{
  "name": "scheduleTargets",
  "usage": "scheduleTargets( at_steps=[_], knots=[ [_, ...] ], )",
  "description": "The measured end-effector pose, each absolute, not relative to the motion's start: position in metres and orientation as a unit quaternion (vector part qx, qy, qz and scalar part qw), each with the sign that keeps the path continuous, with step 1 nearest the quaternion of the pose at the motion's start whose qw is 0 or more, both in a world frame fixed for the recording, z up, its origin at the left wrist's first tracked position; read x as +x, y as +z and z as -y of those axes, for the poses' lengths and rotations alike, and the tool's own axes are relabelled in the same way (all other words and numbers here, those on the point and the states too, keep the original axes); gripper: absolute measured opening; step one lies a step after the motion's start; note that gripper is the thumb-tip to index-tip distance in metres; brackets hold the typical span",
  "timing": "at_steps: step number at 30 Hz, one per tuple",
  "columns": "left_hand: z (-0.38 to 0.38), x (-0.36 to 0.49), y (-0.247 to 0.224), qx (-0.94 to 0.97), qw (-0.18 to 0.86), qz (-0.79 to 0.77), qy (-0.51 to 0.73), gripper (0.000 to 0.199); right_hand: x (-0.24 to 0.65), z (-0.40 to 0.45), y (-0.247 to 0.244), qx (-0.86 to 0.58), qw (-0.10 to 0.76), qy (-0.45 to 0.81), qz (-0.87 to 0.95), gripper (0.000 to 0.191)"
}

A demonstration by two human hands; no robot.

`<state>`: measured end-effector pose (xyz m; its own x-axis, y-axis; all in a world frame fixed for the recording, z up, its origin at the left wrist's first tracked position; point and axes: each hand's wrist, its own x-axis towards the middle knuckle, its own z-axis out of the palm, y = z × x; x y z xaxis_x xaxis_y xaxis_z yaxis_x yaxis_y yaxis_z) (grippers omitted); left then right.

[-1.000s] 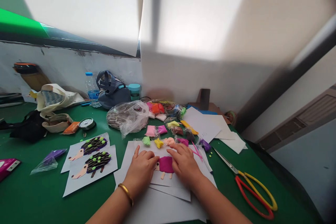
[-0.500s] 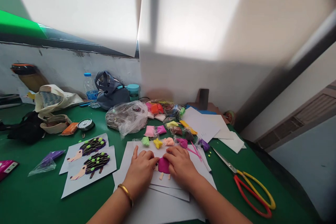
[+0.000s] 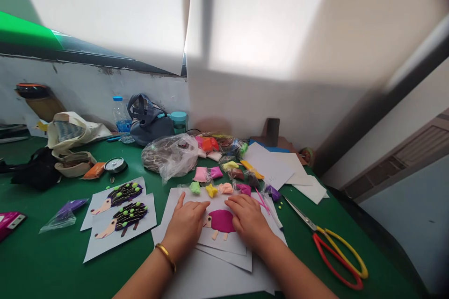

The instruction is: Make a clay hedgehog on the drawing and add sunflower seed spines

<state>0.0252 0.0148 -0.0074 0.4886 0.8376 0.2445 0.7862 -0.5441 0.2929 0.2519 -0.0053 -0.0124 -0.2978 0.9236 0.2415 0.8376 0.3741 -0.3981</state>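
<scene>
A magenta clay hedgehog (image 3: pixel 221 221) with a peach face and short peach legs lies on white paper (image 3: pixel 210 285) between my two hands. My left hand (image 3: pixel 187 224) rests on the sheet beside the face, fingers apart and holding nothing. At the hedgehog's right edge, my right hand (image 3: pixel 248 219) lies with extended fingers, its thumb side near the magenta body. Above the hands sit packets of green clay (image 3: pixel 194 188), yellow clay (image 3: pixel 211 190) and peach clay (image 3: pixel 225 188).
Two cards with dark hedgehogs, one the nearer card (image 3: pixel 143 231), lie left. Large scissors (image 3: pixel 328 247) with red and yellow handles lie right. Behind are a plastic bag (image 3: pixel 171 154), a water bottle (image 3: pixel 121 117) and a blue bag (image 3: pixel 150 126).
My hands have moved apart, the right one shifting rightward, and more of the magenta body now shows between them.
</scene>
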Motion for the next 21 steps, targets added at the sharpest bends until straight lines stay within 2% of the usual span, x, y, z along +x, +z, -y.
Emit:
scheduleTargets(
  at_steps=[9, 14, 21],
  knots=[
    [-0.015, 0.021, 0.000, 0.875, 0.100, -0.446, 0.157, 0.042, 0.275, 0.033, -0.021, -0.582, 0.178, 0.090, 0.788, 0.048],
    [-0.014, 0.016, -0.001, 0.879, 0.111, -0.435, 0.163, 0.050, 0.276, 0.034, -0.024, -0.594, 0.160, 0.087, 0.784, 0.049],
    [0.001, -0.001, -0.012, 0.885, 0.042, -0.426, 0.183, 0.049, 0.274, 0.031, -0.025, -0.596, 0.160, 0.078, 0.783, 0.052]
  ],
)
